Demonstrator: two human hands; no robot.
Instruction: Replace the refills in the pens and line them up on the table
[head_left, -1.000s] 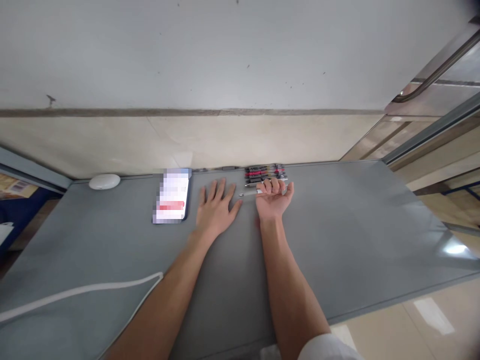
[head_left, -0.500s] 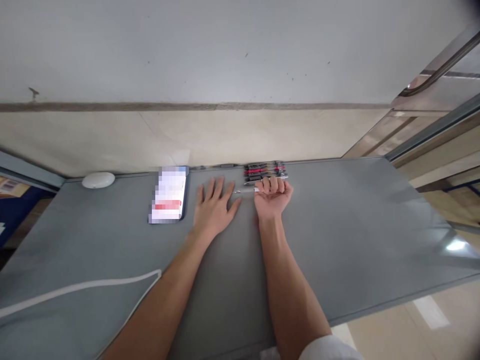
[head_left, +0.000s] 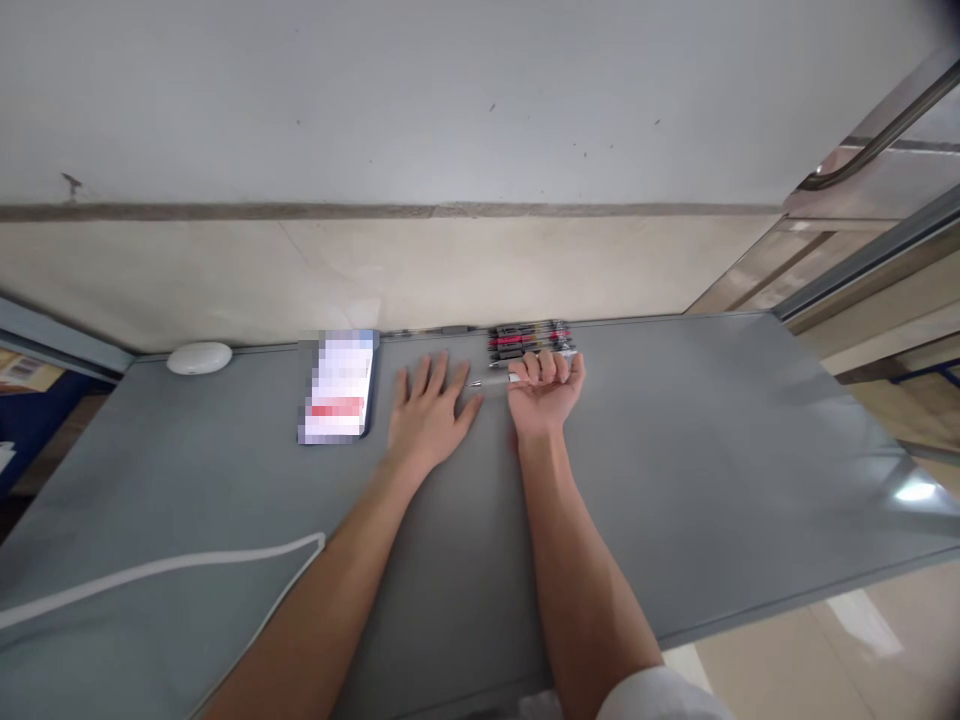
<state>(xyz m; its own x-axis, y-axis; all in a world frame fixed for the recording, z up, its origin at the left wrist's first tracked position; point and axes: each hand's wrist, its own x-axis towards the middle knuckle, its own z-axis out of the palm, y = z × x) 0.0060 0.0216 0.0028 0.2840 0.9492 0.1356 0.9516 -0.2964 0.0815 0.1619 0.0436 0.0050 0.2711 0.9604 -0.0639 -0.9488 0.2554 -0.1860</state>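
Observation:
Palm down on the grey table [head_left: 720,480], my left hand [head_left: 426,415] lies with its fingers spread and holds nothing. My right hand [head_left: 546,392] is turned palm up, its fingers curled round a clear and white pen [head_left: 493,383]. The metal tip of this pen points left, close to my left thumb and forefinger. Just beyond my right hand, several dark and red pens [head_left: 527,338] lie side by side in a stack of rows near the wall. The far end of the held pen is hidden by my fingers.
A phone [head_left: 341,385] with a lit screen lies left of my left hand. At the back left is a white oval object [head_left: 199,358]. A white cable [head_left: 172,562] crosses the front left. Another dark pen [head_left: 454,330] rests along the wall edge.
The pen in my right hand has shifted very slightly to the right. My left hand stays in the same place, spread on the table.

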